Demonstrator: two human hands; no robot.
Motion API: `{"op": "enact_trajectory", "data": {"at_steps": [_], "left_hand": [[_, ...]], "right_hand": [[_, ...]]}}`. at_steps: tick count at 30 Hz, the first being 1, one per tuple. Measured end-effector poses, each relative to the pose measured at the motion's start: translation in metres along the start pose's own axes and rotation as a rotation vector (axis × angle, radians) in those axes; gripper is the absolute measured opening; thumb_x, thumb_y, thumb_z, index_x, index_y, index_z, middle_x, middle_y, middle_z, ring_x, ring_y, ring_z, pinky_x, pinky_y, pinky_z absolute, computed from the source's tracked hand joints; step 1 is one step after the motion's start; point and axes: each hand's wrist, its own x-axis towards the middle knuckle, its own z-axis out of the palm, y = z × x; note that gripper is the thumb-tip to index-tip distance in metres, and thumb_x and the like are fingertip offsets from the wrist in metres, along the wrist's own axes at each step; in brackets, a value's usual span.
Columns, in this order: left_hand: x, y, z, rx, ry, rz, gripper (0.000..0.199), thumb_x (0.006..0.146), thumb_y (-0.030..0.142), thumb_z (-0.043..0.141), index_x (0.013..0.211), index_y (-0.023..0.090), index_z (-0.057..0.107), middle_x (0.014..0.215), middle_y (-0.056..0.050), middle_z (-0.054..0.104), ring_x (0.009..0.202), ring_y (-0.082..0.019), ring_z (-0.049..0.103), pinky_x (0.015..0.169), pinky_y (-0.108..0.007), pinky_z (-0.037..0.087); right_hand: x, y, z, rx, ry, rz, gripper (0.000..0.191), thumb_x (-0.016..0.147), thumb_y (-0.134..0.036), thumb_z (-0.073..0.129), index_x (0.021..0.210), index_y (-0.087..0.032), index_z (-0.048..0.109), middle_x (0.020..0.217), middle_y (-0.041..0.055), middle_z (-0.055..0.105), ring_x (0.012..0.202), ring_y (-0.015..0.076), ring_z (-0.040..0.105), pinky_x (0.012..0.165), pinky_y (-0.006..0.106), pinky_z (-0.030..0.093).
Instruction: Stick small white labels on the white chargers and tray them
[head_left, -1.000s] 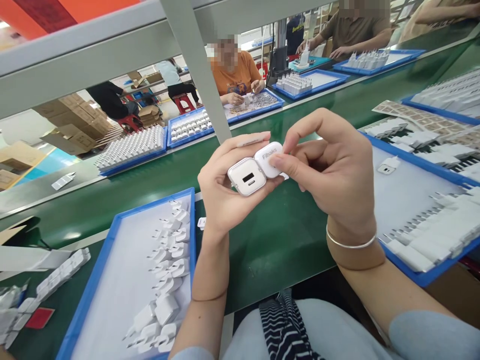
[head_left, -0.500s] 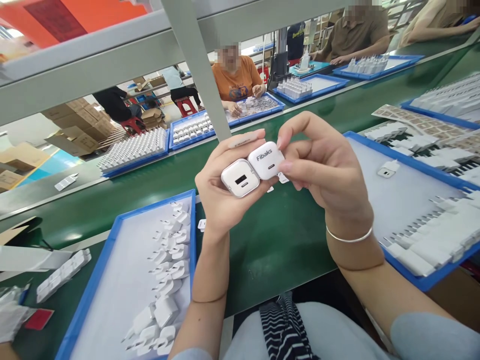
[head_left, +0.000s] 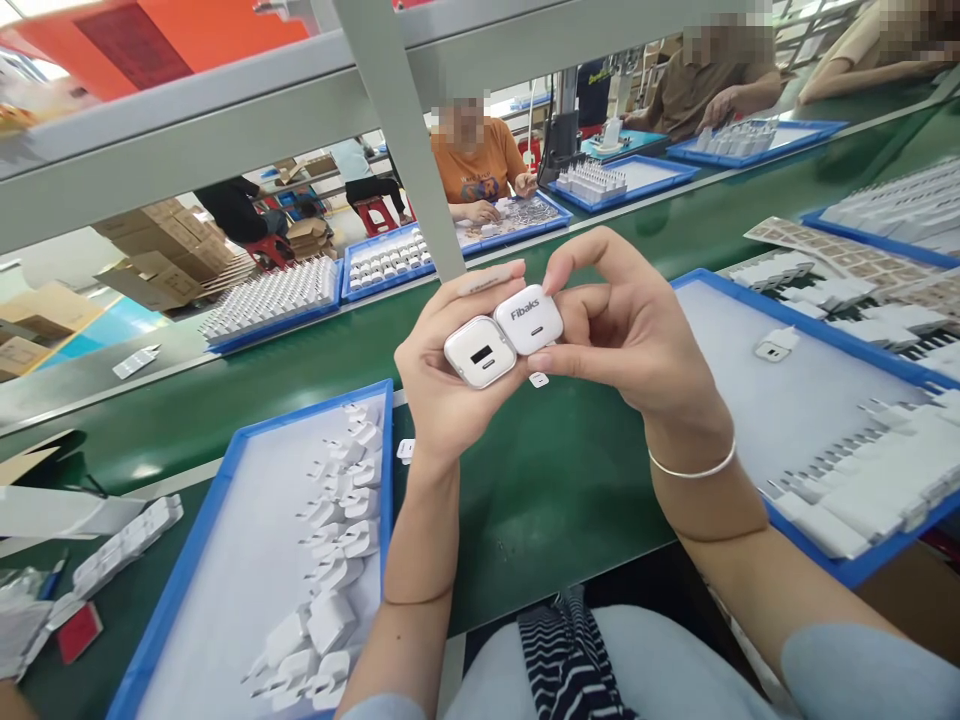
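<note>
My left hand (head_left: 442, 370) is wrapped round two white chargers held side by side, port faces toward me. The left charger (head_left: 480, 352) shows a wide black port and a small slot. On the right one, a charger marked "Fibaks" (head_left: 528, 318), there is one small slot. My right hand (head_left: 630, 330) has its thumb and forefinger at the right side of the Fibaks charger, the thumb by its lower edge and the forefinger by its top right corner. Its other fingers are curled behind, partly hidden.
A blue-rimmed tray (head_left: 225, 480) of white plugs lies left, another tray (head_left: 795, 325) right. A metal post (head_left: 409, 150) rises ahead. Beyond are more trays (head_left: 277, 330) and a person in orange (head_left: 480, 175). A red card (head_left: 79, 632) lies far left.
My right thumb has moved left and down, to the lower edge of the Fibaks charger. The forefinger has shifted slightly left. Both chargers remain in my left hand.
</note>
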Motion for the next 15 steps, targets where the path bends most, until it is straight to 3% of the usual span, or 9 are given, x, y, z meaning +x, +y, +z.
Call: {"op": "enact_trajectory", "data": {"at_steps": [3, 7, 11, 15], "left_hand": [[0.002, 0.006, -0.002, -0.035, -0.066, 0.004, 0.043, 0.069, 0.049, 0.087, 0.107, 0.032, 0.076, 0.115, -0.003, 0.076, 0.113, -0.027, 0.070, 0.100, -0.046, 0.059], [0.002, 0.013, -0.006, -0.098, -0.268, -0.097, 0.038, 0.066, 0.038, 0.092, 0.100, 0.029, 0.079, 0.108, -0.004, 0.078, 0.103, -0.027, 0.074, 0.089, -0.042, 0.063], [0.001, 0.016, -0.009, -0.065, -0.305, -0.167, 0.034, 0.064, 0.022, 0.092, 0.096, 0.026, 0.080, 0.105, -0.004, 0.079, 0.099, -0.025, 0.074, 0.086, -0.037, 0.062], [0.001, 0.016, -0.009, -0.001, -0.339, -0.257, 0.034, 0.063, 0.019, 0.091, 0.094, 0.025, 0.080, 0.093, -0.003, 0.079, 0.085, -0.022, 0.073, 0.075, -0.033, 0.060]], "right_hand": [[0.004, 0.001, -0.007, 0.095, -0.050, 0.020, 0.027, 0.087, -0.026, 0.074, 0.103, -0.025, 0.053, 0.049, -0.0120, 0.043, 0.042, 0.0082, 0.030, 0.043, 0.026, 0.024], [0.009, 0.004, -0.016, 0.032, 0.058, 0.039, 0.026, 0.083, -0.034, 0.079, 0.093, -0.024, 0.058, 0.049, -0.0109, 0.043, 0.042, 0.0077, 0.032, 0.041, 0.025, 0.023], [0.013, 0.008, -0.018, -0.141, 0.070, 0.108, 0.022, 0.078, -0.036, 0.083, 0.085, -0.021, 0.067, 0.053, -0.0065, 0.050, 0.047, 0.0092, 0.043, 0.043, 0.026, 0.032], [0.017, 0.014, -0.015, -0.260, 0.153, 0.033, 0.014, 0.079, -0.029, 0.082, 0.075, -0.020, 0.072, 0.069, -0.0001, 0.066, 0.063, 0.0131, 0.060, 0.056, 0.027, 0.048]]}}
